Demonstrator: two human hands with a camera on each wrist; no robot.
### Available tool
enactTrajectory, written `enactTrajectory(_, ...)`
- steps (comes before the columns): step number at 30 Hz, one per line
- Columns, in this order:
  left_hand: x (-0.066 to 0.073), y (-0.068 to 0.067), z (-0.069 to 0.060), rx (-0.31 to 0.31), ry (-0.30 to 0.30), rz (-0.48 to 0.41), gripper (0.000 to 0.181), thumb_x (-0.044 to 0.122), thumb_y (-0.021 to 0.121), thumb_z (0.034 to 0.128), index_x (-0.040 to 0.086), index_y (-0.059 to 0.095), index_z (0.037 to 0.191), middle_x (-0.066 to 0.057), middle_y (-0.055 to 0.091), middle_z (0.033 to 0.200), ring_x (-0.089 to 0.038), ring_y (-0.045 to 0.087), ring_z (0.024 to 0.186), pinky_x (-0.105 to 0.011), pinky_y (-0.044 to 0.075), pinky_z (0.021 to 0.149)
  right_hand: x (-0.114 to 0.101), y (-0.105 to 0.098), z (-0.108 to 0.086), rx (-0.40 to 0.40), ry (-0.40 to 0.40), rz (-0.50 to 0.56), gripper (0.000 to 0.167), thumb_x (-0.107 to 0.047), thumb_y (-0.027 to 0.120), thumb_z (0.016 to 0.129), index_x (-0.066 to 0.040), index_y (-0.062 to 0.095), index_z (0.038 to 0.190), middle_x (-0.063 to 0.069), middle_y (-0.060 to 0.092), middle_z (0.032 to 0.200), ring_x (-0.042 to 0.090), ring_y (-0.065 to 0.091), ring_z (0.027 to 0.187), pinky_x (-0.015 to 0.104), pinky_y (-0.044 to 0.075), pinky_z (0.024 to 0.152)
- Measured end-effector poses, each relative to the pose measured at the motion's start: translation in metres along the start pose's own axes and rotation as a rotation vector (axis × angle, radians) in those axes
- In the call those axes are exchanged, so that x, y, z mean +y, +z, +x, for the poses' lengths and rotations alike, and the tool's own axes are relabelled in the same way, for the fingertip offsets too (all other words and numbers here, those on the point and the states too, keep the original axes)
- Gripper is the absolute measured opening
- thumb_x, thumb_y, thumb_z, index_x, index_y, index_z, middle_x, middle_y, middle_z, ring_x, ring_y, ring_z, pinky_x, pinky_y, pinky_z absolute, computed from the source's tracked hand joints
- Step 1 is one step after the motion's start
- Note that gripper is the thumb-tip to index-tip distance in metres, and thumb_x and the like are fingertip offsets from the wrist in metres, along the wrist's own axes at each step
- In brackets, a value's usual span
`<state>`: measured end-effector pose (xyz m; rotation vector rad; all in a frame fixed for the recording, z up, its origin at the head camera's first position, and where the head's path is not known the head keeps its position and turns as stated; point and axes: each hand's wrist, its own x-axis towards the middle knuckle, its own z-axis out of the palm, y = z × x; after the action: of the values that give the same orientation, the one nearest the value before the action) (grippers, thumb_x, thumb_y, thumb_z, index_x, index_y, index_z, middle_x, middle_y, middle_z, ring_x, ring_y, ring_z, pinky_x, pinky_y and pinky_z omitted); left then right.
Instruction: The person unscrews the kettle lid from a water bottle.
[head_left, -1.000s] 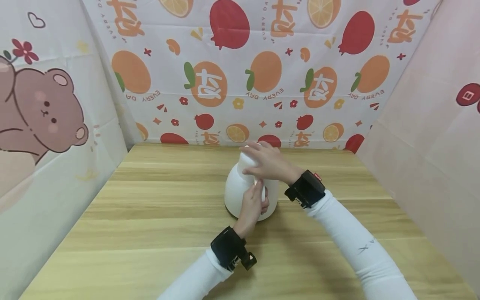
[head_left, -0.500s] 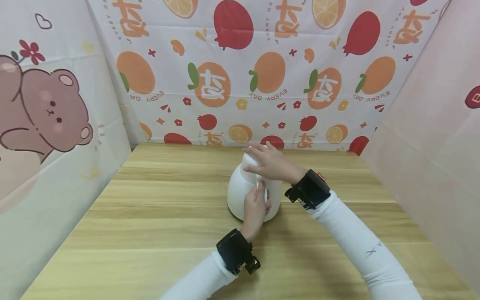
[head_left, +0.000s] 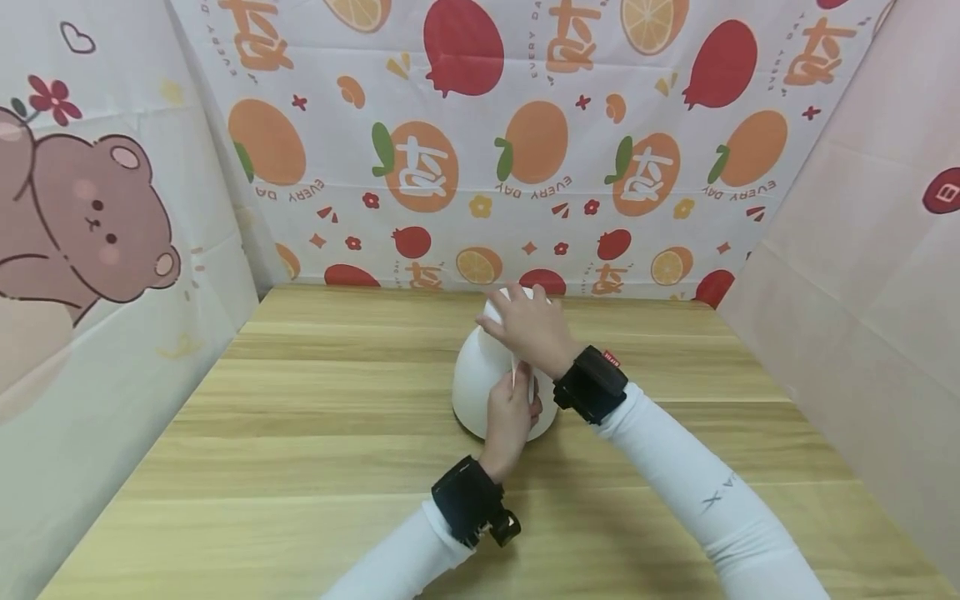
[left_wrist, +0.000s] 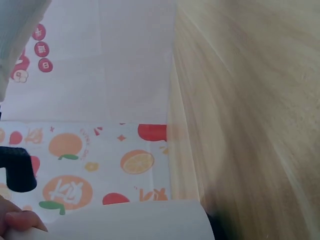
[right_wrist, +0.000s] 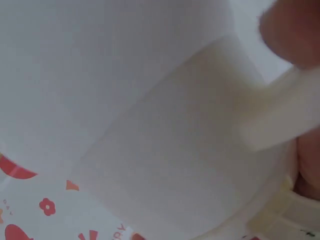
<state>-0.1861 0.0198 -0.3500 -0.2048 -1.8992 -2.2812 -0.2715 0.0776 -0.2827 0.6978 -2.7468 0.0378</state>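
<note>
A white jug (head_left: 472, 385) with a rounded body stands upright on the wooden table. My left hand (head_left: 507, 423) grips its handle (head_left: 531, 388) on the near side, thumb uppermost. Over the top lies my right hand (head_left: 536, 332), its spread fingers and thumb bent round the white lid (head_left: 492, 312), which they mostly hide. In the left wrist view, part of the jug (left_wrist: 145, 220) shows beside a bit of the left hand (left_wrist: 24, 220). The right wrist view shows the white body (right_wrist: 175, 140) close up, with the handle (right_wrist: 280, 120) and the left hand's fingers blurred.
The wooden table (head_left: 300, 433) extends around the jug. Behind it hangs a fruit-print cloth (head_left: 480, 150). A bear-print cloth (head_left: 112, 225) closes the left side, and a pale pink cloth (head_left: 862, 250) the right.
My right hand has turned on top of the jug, its fingers now pointing more away from me, and its wrist has shifted left and nearer. The left hand keeps its grip.
</note>
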Motion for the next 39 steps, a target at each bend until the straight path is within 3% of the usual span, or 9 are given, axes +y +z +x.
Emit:
enactTrajectory(6,-0.001,-0.002,0.003,-0.061,-0.012,-0.030,0.042,0.023,0.032,0.1024,0.000,0.042,0.069,0.002,0.033,0.047,-0.006,0.032,0.040,-0.019,0.029,0.041,0.008,0.003,0.001,0.073,-0.079,-0.062,0.050,-0.048,0.047,0.093,-0.018,0.046,0.134,0.013,0.052,0.123,0.038,0.052,0.097,0.054,0.047,0.073)
enactTrajectory(16,-0.002,-0.005,0.006,-0.075,-0.026,-0.042,0.041,0.023,0.033,0.1023,0.004,0.041,0.067,0.002,0.032,0.047,-0.005,0.031,0.039,-0.018,0.028,0.040,0.017,0.004,0.003,0.098,-0.195,-0.028,0.047,-0.044,0.051,0.091,-0.017,0.053,0.129,0.011,0.052,0.124,0.036,0.054,0.098,0.050,0.049,0.072)
enactTrajectory(22,-0.001,-0.007,0.005,-0.084,-0.016,-0.060,0.040,0.022,0.032,0.1025,0.003,0.041,0.069,0.002,0.033,0.048,-0.005,0.031,0.040,-0.018,0.027,0.040,0.031,0.006,0.007,0.107,-0.346,0.059,0.045,-0.042,0.053,0.091,-0.015,0.055,0.127,0.010,0.050,0.128,0.035,0.052,0.103,0.047,0.047,0.073)
enactTrajectory(30,-0.002,-0.008,0.004,-0.087,0.008,-0.039,0.040,0.021,0.033,0.1025,0.002,0.040,0.068,0.002,0.033,0.048,-0.005,0.031,0.039,-0.017,0.027,0.040,0.056,0.009,0.011,0.090,-0.563,0.138,0.043,-0.036,0.058,0.090,-0.016,0.055,0.128,0.008,0.047,0.133,0.029,0.043,0.119,0.047,0.041,0.089)
enactTrajectory(34,-0.018,-0.008,0.009,-0.074,0.027,-0.040,0.041,0.025,0.034,0.1021,0.003,0.042,0.069,0.001,0.034,0.049,-0.006,0.032,0.040,-0.018,0.027,0.040,0.062,0.008,0.010,0.082,-0.606,0.178,0.043,-0.036,0.059,0.089,-0.017,0.055,0.127,0.008,0.047,0.133,0.027,0.041,0.122,0.047,0.040,0.091)
enactTrajectory(39,-0.031,-0.004,0.013,-0.001,0.042,-0.010,0.041,0.032,0.036,0.1008,0.004,0.043,0.072,0.000,0.038,0.053,-0.007,0.035,0.042,-0.019,0.030,0.040,0.061,0.007,0.010,0.099,-0.615,0.191,0.043,-0.036,0.058,0.089,-0.017,0.055,0.127,0.006,0.048,0.133,0.025,0.041,0.122,0.046,0.040,0.091)
